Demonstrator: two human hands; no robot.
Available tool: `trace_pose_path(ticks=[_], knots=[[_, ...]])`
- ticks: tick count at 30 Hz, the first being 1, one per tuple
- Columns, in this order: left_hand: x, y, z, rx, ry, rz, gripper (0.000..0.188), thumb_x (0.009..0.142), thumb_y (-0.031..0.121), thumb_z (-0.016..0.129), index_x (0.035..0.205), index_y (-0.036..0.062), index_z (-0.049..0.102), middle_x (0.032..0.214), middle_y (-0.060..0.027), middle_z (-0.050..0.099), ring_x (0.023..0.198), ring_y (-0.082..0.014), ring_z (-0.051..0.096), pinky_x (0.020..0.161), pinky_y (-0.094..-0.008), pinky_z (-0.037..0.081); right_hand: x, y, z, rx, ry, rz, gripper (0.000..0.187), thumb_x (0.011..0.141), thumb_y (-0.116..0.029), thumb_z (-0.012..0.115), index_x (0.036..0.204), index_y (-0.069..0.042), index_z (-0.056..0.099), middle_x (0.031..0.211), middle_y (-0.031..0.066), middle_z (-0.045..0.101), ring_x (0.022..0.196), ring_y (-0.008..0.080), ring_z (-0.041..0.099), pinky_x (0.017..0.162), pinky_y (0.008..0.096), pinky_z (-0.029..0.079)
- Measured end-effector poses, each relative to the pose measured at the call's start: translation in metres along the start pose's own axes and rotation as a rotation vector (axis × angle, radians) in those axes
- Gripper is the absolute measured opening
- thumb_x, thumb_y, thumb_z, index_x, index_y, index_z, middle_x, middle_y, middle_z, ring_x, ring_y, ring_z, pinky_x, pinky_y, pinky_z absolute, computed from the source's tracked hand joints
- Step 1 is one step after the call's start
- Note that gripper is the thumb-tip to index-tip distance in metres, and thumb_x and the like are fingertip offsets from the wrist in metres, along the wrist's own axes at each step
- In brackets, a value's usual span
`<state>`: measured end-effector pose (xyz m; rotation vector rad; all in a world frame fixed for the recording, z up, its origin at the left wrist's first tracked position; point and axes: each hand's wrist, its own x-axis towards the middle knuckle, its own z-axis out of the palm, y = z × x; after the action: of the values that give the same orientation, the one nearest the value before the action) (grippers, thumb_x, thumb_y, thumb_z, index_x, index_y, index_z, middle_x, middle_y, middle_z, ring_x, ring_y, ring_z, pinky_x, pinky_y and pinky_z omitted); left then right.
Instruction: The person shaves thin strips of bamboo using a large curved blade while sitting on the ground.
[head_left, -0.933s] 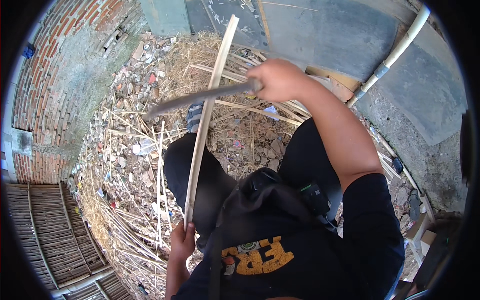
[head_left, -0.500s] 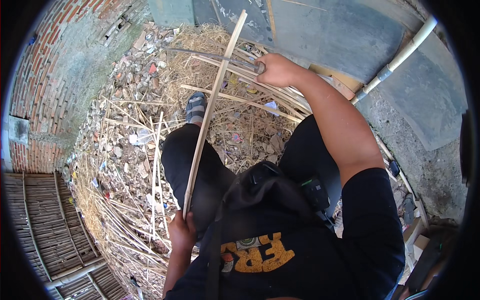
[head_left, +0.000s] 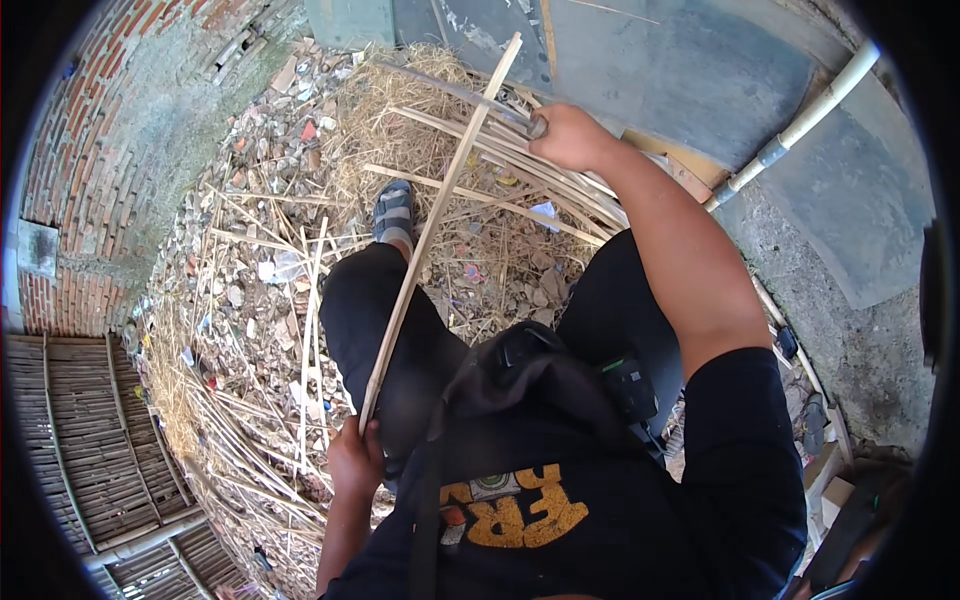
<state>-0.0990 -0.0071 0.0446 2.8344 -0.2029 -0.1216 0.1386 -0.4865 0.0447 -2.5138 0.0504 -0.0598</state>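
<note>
My left hand (head_left: 354, 458) is closed around the near end of a long, pale split-bamboo strip (head_left: 428, 238). The strip slants away over my left thigh, its far end up and to the right. In my right hand (head_left: 572, 138) is the handle of a long-bladed knife (head_left: 430, 84), its blade pointing left. Near its far end the strip crosses the blade; whether the two touch I cannot tell. More bamboo strips (head_left: 560, 182) lie in a bundle below my right hand.
Bamboo shavings (head_left: 385, 125) are heaped past my sandalled left foot (head_left: 393, 210). Rubble (head_left: 235, 295) and loose strips cover the ground to the left. A brick wall (head_left: 110, 150) and a bamboo slat panel (head_left: 90, 430) stand at left, grey panels (head_left: 670, 80) and a pole (head_left: 800, 125) at right.
The strip's far end has swung to the right and slightly nearer. My right hand has shifted a little right, and the blade now tilts more steeply. My left hand has dropped slightly, keeping its grip.
</note>
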Motion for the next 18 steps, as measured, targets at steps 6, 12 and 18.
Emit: trace_pose_path(ticks=[6,12,18], knots=[[-0.005,-0.004,0.004,-0.06,-0.074,-0.103,0.024,0.098,0.022,0.057,0.084,0.0021,0.055,0.067,-0.0264,0.06,0.065,-0.0485,0.061,0.058,-0.0547,0.045,-0.044,-0.08,0.006,-0.267,-0.328,-0.248,0.036,0.078,-0.025,0.071,0.108,-0.006,0.07,0.09,0.019,0.07,0.09,0.0309,0.07,0.074,0.0443,0.054],[0.003,0.005,0.0,-0.086,-0.035,-0.066,0.025,0.098,0.022,0.058,0.085,0.0002,0.056,0.063,-0.0235,0.06,0.061,-0.0459,0.061,0.056,-0.0511,0.045,0.009,-0.004,0.007,-0.008,-0.062,-0.116,0.035,0.076,-0.02,0.069,0.107,-0.003,0.069,0.089,0.0208,0.069,0.09,0.0368,0.068,0.078,0.0451,0.053],[0.002,-0.006,-0.008,-0.157,-0.162,-0.105,0.025,0.099,0.02,0.057,0.086,-0.0003,0.057,0.062,-0.022,0.06,0.061,-0.043,0.063,0.055,-0.0489,0.046,-0.012,-0.032,0.017,-0.058,-0.104,-0.192,0.03,0.076,-0.019,0.068,0.102,-0.004,0.071,0.085,0.0191,0.069,0.084,0.0377,0.067,0.077,0.0453,0.053]])
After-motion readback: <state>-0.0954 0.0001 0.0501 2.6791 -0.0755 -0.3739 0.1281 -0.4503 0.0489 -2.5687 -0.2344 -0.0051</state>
